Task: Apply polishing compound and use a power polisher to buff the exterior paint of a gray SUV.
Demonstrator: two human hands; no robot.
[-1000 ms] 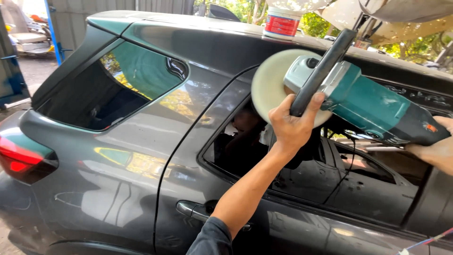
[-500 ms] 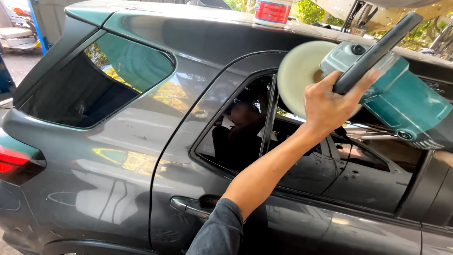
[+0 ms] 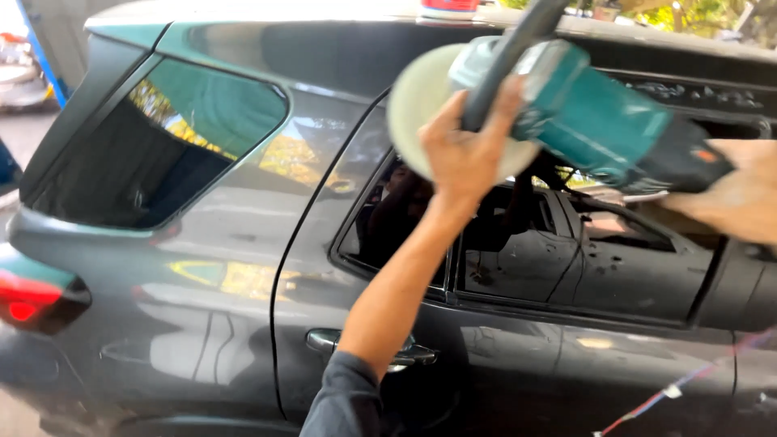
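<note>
I hold a teal electric polisher (image 3: 603,121) with a round cream buffing pad (image 3: 413,109) against the upper part of a dark grey car (image 3: 202,267), near the top of the rear door. My left hand (image 3: 465,150) grips the polisher's black side handle (image 3: 506,61). My right hand (image 3: 740,190) holds the rear of the tool's body at the right edge of the view. The image is blurred by motion.
The rear door's window (image 3: 534,243) is open, showing the cabin. The chrome door handle (image 3: 405,352) lies below my forearm. A red tail light (image 3: 32,299) is at the left. A red and white container (image 3: 449,8) stands on the roof.
The polisher and both hands have shifted between frames, first right then back left, and the view has moved closer to the car, so the pad sits over the door's upper frame.
</note>
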